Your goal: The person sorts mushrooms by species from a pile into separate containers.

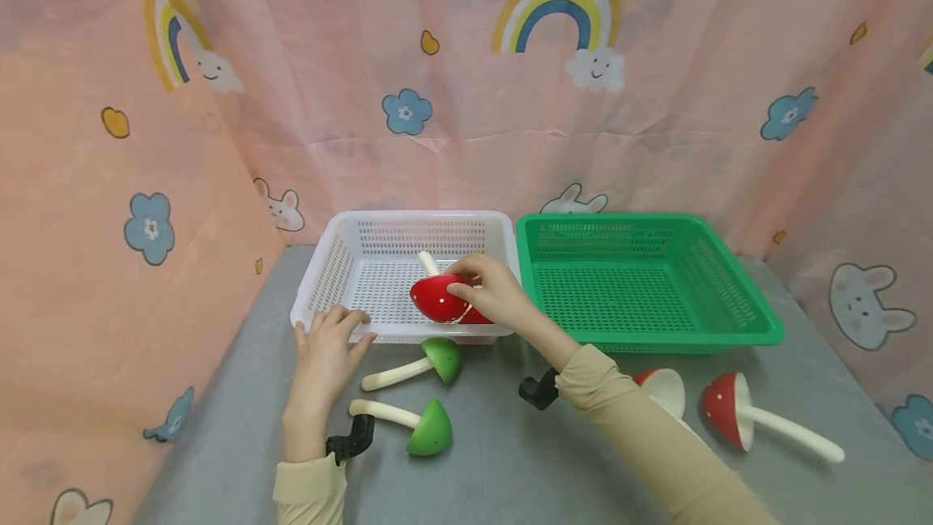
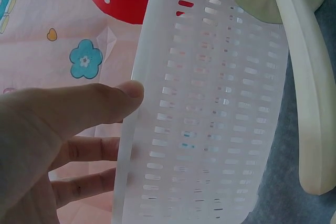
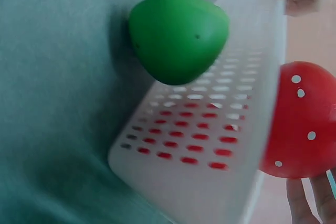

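My right hand point(image 1: 488, 290) grips a red toy mushroom point(image 1: 437, 300) with white dots by its cap, over the near right part of the white basket point(image 1: 304, 302). The stem points up and away. Under that hand another red piece point(image 1: 477, 317) shows inside the basket, mostly hidden. My left hand point(image 1: 326, 359) holds the basket's near rim at the left, thumb outside and fingers over the inside, as the left wrist view shows. Two green toy mushrooms lie in front of the basket, one close to its wall point(image 1: 442, 359) and one nearer me point(image 1: 432, 428).
A green basket point(image 1: 656, 339) stands right of the white one, side by side with it. On the grey tabletop point(image 1: 510, 468) at the right lie a red mushroom point(image 1: 722, 411) and another red mushroom point(image 1: 666, 391) partly behind my right sleeve. A patterned pink curtain point(image 1: 466, 152) hangs behind.
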Demonstrator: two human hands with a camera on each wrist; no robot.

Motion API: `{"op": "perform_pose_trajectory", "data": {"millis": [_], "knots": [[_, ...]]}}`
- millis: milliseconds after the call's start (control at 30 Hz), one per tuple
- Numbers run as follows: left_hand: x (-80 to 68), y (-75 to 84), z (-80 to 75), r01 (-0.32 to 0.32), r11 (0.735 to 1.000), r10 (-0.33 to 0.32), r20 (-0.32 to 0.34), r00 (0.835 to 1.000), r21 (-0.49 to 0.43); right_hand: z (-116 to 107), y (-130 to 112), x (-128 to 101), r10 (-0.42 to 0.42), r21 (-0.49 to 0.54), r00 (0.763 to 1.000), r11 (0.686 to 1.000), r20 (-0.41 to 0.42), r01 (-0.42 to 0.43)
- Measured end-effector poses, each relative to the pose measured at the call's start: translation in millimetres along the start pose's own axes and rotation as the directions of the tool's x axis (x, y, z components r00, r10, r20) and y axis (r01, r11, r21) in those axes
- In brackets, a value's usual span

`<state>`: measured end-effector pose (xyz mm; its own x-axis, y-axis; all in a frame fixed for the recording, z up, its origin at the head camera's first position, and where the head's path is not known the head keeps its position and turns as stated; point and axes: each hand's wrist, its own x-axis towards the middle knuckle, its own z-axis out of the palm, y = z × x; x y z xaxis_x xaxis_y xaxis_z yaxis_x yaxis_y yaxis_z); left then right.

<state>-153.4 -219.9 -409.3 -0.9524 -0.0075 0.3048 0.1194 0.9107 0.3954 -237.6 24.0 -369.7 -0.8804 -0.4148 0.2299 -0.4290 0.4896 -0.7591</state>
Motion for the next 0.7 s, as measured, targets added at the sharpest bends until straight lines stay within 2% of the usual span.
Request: {"op": "perform_pose_trajectory", "data": {"millis": [200,433,700], "knots": [[0.5,-0.2,0.3,0.009,1.0,-0.009,0.004,1.0,-0.003,15,11,9,0.039,0.03,0.999,0.999,-0.006,-0.039],[0.4,-0.2,1.0,0.007,1.0,-0.007,0.006,1.0,-0.003,28,20,13,0.119,-0.026,0.992,0.993,0.033,-0.118],[0.3,-0.1,1.1,0.011,1.0,-0.011,0.004,1.0,-0.001,34,20,16,0.132,-0.11,0.989,0.986,0.074,-0.123]]}}
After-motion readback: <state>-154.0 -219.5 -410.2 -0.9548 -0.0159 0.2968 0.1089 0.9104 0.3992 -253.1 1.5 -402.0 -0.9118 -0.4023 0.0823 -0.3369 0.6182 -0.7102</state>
